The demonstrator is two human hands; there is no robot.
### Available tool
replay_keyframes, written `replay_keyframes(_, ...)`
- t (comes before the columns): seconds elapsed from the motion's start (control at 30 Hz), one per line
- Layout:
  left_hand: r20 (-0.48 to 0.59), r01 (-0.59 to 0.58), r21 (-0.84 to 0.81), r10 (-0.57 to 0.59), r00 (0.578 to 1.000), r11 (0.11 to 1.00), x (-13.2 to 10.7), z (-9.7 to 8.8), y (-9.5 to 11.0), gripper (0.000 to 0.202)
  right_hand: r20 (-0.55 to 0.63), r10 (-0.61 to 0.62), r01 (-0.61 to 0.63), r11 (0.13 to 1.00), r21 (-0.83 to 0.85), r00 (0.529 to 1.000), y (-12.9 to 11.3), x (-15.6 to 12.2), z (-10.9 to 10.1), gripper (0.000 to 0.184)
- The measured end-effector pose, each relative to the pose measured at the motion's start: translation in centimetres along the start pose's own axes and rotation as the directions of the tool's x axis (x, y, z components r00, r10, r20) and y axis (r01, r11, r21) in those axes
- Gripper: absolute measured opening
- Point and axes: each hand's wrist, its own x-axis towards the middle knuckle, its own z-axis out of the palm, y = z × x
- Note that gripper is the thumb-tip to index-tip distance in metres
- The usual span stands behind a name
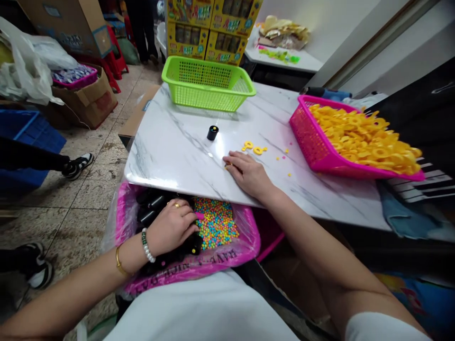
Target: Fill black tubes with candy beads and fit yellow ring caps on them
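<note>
Left hand (172, 226) over one tub (251, 228) at the desk (167, 142)'s near edge, right hand (250, 175) near two rings (262, 151), one cap (213, 134), hands apart, grips unclear

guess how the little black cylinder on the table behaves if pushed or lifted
The black cylinder stands upright on the glossy tabletop, so a low push would probably slide it. Knocked onto its curved side, it would likely roll. Its smooth, shiny surface suggests stiff plastic, probably light to lift.

Yel. boxes (213, 31) in bkgd, red stool (116, 51), blue crate (50, 138) at L
</note>
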Motion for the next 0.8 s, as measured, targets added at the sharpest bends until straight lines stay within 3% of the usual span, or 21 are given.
replay_keyframes(0.07, 0.061, 0.013, 0.083, -0.018, 0.998, 0.996, 0.2, 0.0, 0.1, 0.02, -0.08, 0.002, -0.005, 0.999, -0.04, 0.997, -2.2, -1.5, -0.3, 0.031)
replay_keyframes(0.13, 0.126, 0.021, 0.144, -0.039, 0.991, 0.989, 0.4, -0.1, 0.2, 0.022, -0.107, -0.091, 0.092, 0.996, 0.013, 0.99, -5.1, -3.6, -0.5, 0.03)
replay_keyframes(0.27, 0.193, 0.0, 0.103, -0.02, 0.981, 0.995, 0.6, -1.1, 0.7, 0.026, 0.105, -0.372, 0.36, 0.926, 0.117, 0.922, -9.4, -7.2, -1.0, 0.029)
replay_keyframes(0.3, 0.181, -0.005, 0.046, -0.003, 0.983, 0.999, 0.6, -1.6, 0.9, 0.024, 0.098, -0.394, 0.383, 0.917, 0.112, 0.914, -9.6, -7.5, -1.2, 0.03)
replay_keyframes(0.37, 0.094, -0.007, -0.101, 0.017, 0.995, 0.995, 0.6, -2.8, 1.1, 0.019, -0.031, -0.386, 0.387, 0.916, 0.105, 0.922, -9.1, -7.5, -2.1, 0.03)
replay_keyframes(0.47, -0.151, 0.044, -0.259, -0.086, 0.985, 0.965, 1.8, -4.6, 0.3, 0.019, -0.258, -0.27, 0.315, 0.936, 0.155, 0.928, -7.4, -6.8, -3.5, 0.035)
replay_keyframes(0.53, -0.28, 0.129, -0.317, -0.222, 0.934, 0.94, 4.1, -5.7, -1.2, 0.034, -0.308, -0.156, 0.226, 0.951, 0.208, 0.938, -6.8, -6.7, -3.8, 0.038)
replay_keyframes(0.6, -0.323, 0.221, -0.382, -0.354, 0.878, 0.897, 7.5, -6.5, -3.3, 0.048, -0.304, -0.089, 0.169, 0.953, 0.25, 0.948, -7.1, -7.1, -3.1, 0.04)
replay_keyframes(0.73, -0.302, 0.414, -0.39, -0.539, 0.786, 0.822, 15.3, -7.0, -7.4, 0.079, -0.254, -0.186, 0.24, 0.95, 0.202, 0.949, -8.3, -8.0, -1.6, 0.033)
replay_keyframes(0.8, -0.267, 0.47, -0.371, -0.577, 0.772, 0.801, 18.4, -6.5, -8.8, 0.085, -0.263, -0.186, 0.209, 0.976, 0.064, 0.947, -7.1, -7.4, -2.7, 0.023)
